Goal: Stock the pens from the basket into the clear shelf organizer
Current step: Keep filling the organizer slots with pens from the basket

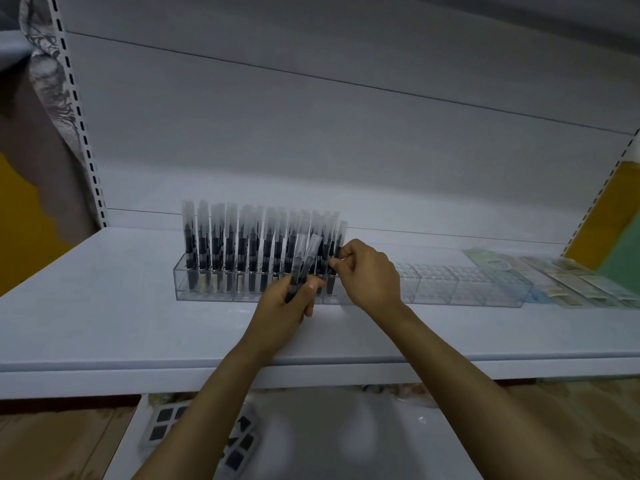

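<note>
Head view: a clear shelf organizer (467, 289) sits lengthwise on a white shelf (104, 306), toward its back. A dense row of black pens (228, 237) with frosted clear caps stands upright in the organizer's left part, caps up, their lower ends visible through the clear front wall.

The left hand (287, 303) is in front of the organizer, about where the filled row ends. Its fingers are curled round a small bundle of loose pens (304, 258), gripped low on the barrels, and the caps fan upward, leaning slightly right, in front of the standing row. The exact count in the bundle is blurred.

The right hand (367, 271) is just to the right of the left, its fingers bent. Thumb and forefinger pinch the end pen (341, 237), the last one on the right of the row, at mid-barrel. That pen stands nearly upright; whether its tip is seated in a slot is hard to tell.

Right of the organizer, touching or just beside its end, flat pale packets (571, 278) lie on the shelf. Below the shelf's front edge, packs with dark squares (239, 441) lie on a lower white surface, partly hidden by the forearms.
</note>
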`<act>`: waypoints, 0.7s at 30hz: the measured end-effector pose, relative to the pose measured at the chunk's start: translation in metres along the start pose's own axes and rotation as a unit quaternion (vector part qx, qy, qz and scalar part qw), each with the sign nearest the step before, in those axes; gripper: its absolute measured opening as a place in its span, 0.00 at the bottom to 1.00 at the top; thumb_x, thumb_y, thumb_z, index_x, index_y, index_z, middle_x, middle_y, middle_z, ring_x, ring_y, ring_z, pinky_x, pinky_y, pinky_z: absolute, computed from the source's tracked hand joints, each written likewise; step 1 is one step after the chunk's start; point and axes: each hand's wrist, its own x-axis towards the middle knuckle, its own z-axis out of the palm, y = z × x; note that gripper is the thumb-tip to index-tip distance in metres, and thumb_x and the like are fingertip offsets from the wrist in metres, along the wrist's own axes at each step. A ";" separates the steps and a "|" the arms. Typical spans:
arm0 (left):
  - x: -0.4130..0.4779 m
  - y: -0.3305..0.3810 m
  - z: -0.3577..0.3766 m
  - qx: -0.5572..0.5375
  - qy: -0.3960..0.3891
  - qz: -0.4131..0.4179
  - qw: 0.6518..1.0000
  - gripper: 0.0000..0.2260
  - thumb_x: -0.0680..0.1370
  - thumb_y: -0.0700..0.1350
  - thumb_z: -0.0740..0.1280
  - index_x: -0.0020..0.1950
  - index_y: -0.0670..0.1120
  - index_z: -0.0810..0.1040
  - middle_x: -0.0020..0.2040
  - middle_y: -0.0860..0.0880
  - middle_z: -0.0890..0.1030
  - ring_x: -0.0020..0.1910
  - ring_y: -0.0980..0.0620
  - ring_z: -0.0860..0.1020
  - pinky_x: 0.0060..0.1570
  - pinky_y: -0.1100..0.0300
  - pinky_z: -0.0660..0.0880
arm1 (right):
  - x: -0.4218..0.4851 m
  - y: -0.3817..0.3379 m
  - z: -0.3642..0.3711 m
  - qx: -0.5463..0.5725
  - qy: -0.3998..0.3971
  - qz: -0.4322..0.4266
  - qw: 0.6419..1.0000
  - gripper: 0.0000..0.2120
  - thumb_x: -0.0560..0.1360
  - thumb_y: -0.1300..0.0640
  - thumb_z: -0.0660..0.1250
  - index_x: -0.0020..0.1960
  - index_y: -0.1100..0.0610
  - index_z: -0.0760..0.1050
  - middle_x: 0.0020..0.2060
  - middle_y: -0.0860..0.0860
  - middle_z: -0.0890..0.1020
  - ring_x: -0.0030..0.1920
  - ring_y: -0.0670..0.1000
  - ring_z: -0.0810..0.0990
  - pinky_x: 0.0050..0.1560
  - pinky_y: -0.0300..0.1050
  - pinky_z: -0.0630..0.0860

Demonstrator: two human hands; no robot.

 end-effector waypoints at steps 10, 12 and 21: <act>0.000 0.000 0.001 0.007 -0.002 -0.003 1.000 0.14 0.81 0.50 0.60 0.51 0.42 0.79 0.26 0.54 0.69 0.26 0.57 0.66 0.28 0.68 0.65 | -0.006 0.005 0.003 0.070 0.011 0.009 0.997 0.09 0.76 0.47 0.67 0.46 0.53 0.75 0.36 0.43 0.77 0.38 0.44 0.76 0.33 0.36 0.67; 0.000 0.003 0.002 -0.010 0.004 -0.013 1.000 0.17 0.80 0.53 0.57 0.50 0.43 0.80 0.25 0.53 0.67 0.25 0.58 0.65 0.26 0.68 0.64 | -0.004 0.008 -0.001 0.136 -0.012 0.029 0.990 0.10 0.75 0.47 0.69 0.46 0.54 0.76 0.37 0.44 0.79 0.40 0.44 0.78 0.37 0.38 0.73; -0.005 0.008 0.009 0.060 -0.057 -0.024 0.996 0.24 0.83 0.55 0.49 0.36 0.44 0.75 0.25 0.52 0.67 0.24 0.57 0.63 0.27 0.64 0.61 | -0.053 0.004 -0.012 0.446 -0.058 0.061 0.891 0.02 0.75 0.59 0.70 0.44 0.57 0.79 0.40 0.53 0.83 0.44 0.51 0.82 0.50 0.48 0.80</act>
